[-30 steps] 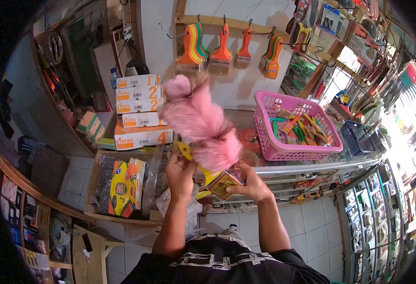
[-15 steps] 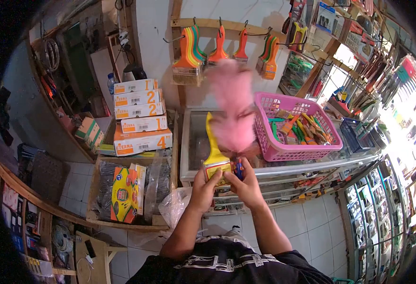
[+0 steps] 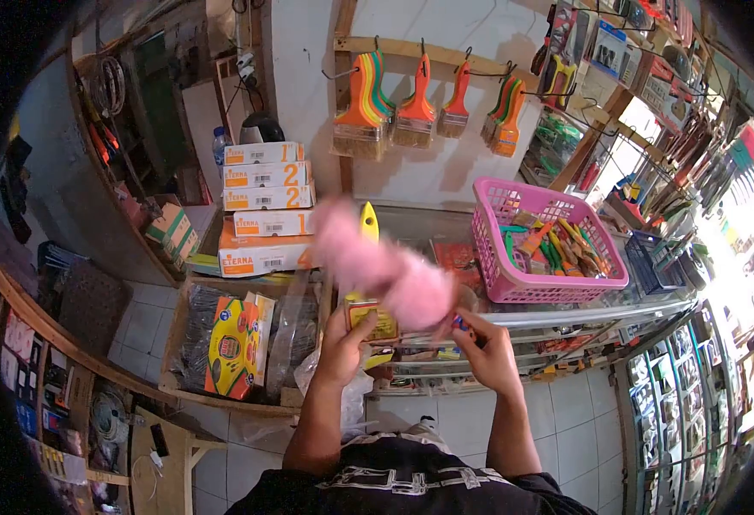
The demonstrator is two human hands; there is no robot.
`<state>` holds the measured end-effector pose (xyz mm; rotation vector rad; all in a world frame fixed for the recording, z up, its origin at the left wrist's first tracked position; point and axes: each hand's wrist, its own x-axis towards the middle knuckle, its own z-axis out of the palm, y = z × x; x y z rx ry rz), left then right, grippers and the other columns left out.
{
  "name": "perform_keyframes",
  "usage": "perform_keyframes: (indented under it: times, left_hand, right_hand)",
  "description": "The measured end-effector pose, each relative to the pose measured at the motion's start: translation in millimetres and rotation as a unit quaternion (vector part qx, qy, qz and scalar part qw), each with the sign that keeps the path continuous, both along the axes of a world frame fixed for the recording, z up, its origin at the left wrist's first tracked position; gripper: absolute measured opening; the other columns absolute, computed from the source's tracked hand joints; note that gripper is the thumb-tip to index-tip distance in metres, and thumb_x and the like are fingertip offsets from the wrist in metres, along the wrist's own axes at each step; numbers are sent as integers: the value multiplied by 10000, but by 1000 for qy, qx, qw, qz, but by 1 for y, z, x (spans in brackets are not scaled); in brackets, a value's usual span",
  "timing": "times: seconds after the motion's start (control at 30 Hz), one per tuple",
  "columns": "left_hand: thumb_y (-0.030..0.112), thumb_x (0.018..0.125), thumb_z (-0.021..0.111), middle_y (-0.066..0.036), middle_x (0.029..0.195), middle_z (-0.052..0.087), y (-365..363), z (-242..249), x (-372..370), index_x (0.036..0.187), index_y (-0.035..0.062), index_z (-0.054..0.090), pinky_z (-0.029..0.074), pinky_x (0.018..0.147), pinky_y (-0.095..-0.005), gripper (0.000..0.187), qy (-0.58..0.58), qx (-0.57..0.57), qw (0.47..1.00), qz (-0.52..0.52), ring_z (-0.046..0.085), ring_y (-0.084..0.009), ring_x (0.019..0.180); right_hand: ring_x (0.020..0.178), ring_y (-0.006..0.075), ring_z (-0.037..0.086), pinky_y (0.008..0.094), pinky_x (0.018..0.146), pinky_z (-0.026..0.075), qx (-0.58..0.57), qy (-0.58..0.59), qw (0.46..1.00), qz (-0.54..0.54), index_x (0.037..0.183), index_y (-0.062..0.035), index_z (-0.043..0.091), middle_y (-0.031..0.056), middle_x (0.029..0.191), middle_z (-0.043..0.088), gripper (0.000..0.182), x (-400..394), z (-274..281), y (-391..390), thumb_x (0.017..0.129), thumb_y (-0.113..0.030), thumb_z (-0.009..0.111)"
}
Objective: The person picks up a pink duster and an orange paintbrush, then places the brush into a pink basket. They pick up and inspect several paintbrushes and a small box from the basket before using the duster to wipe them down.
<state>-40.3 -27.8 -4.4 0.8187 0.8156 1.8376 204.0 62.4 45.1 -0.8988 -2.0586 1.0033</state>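
Observation:
In my left hand (image 3: pixel 339 354) is a yellow paintbrush (image 3: pixel 369 223), its handle pointing up and away from me. My thumb lies over the yellow wrapped bristle end. My right hand (image 3: pixel 492 357) is closed around the short handle of a pink fluffy duster (image 3: pixel 421 292), which is smeared by motion. The duster's head slants up to the left and passes over the brush, hiding its middle part. Both hands are in front of the glass counter (image 3: pixel 557 316).
A pink basket (image 3: pixel 551 290) of small paintbrushes stands on the counter. Stacked ETERNA boxes (image 3: pixel 265 223) are to the left, above a wooden crate (image 3: pixel 179 339). More paintbrushes (image 3: pixel 415 107) hang on the wall rail. Stocked racks (image 3: pixel 669 369) line the right side.
The duster has swung from upright to leaning left, across the paintbrush. My hands have moved apart, the left one with the brush to the left, the right one to the right. The view has shifted slightly.

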Motion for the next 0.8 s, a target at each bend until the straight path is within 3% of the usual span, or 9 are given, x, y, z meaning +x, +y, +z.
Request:
perform_keyframes:
  times: [0.07, 0.17, 0.27, 0.33, 0.47, 0.6, 0.7, 0.73, 0.8]
  left_hand:
    - [136, 1039, 623, -64, 1283, 641, -4, 16, 5, 1380, 12, 547, 501, 1011, -318, 371, -20, 14, 999, -29, 630, -156, 1155]
    - [120, 1026, 624, -80, 1292, 658, 10, -27, 7, 1420, 30, 508, 523, 1018, -395, 420, -3, 29, 998, 58, 651, -193, 1166]
    - [133, 1028, 630, -70, 1293, 655, -1, 5, 12, 1412, 37, 523, 529, 1011, -383, 410, 37, -19, 999, -31, 648, -182, 1168]
    - [127, 1030, 626, -62, 1274, 663, 3, -3, 18, 1384, 29, 550, 536, 988, -362, 375, 44, -6, 999, -21, 651, -169, 1153]
    - [141, 1022, 646, -65, 1273, 667, 7, -22, 14, 1376, 27, 542, 548, 961, -354, 386, 69, -12, 997, -18, 650, -171, 1161]
    - [232, 1028, 653, -72, 1300, 659, -5, -5, 18, 1416, 19, 509, 528, 1016, -387, 465, 24, 4, 999, -43, 648, -191, 1175]
    - [136, 1044, 623, -75, 1262, 663, -6, -8, 25, 1422, 8, 493, 515, 1024, -351, 420, 2, 91, 994, 52, 644, -164, 1155]
    - [136, 1043, 624, -75, 1283, 653, -9, 4, 22, 1426, 11, 495, 504, 1035, -351, 423, 9, 59, 998, 19, 628, -160, 1179]
    - [135, 1041, 627, -74, 1327, 633, -15, 16, 18, 1433, 17, 499, 481, 1057, -352, 430, 23, -7, 998, -51, 595, -152, 1226]
  right_hand:
    - [769, 164, 614, 336, 783, 531, -4, 21, 999, -36, 1295, 8, 690, 132, 866, 702, 419, 0, -2, -6, 914, -151, 762]
    - [767, 166, 614, 339, 770, 529, 38, 11, 999, 8, 1275, 21, 692, 147, 865, 714, 396, 1, 2, -3, 931, -166, 755]
    - [771, 146, 612, 325, 746, 522, -18, 0, 999, -45, 1228, 38, 702, 132, 876, 718, 366, -9, 10, -4, 927, -160, 767]
    - [794, 108, 597, 298, 747, 515, -23, 3, 999, -46, 1201, 46, 714, 77, 884, 710, 346, -12, 13, -3, 909, -128, 782]
    - [754, 94, 570, 301, 716, 513, 4, -41, 999, 32, 1202, 40, 714, 91, 865, 711, 352, -2, 27, 1, 906, -137, 784]
    - [670, 148, 558, 340, 650, 495, 41, -29, 998, -42, 1246, 9, 700, 138, 793, 664, 385, 6, 25, -3, 929, -200, 762]
    - [683, 141, 547, 342, 638, 483, 66, -10, 996, 61, 1247, 18, 696, 147, 770, 643, 386, 20, 12, 4, 943, -214, 749]
    - [694, 138, 555, 342, 641, 485, 61, -7, 996, 61, 1247, 21, 695, 154, 771, 644, 388, 20, 12, 5, 946, -218, 747]
    - [739, 130, 604, 342, 667, 506, 8, -14, 999, -46, 1246, 29, 692, 183, 800, 666, 398, 5, 18, 3, 948, -228, 749]
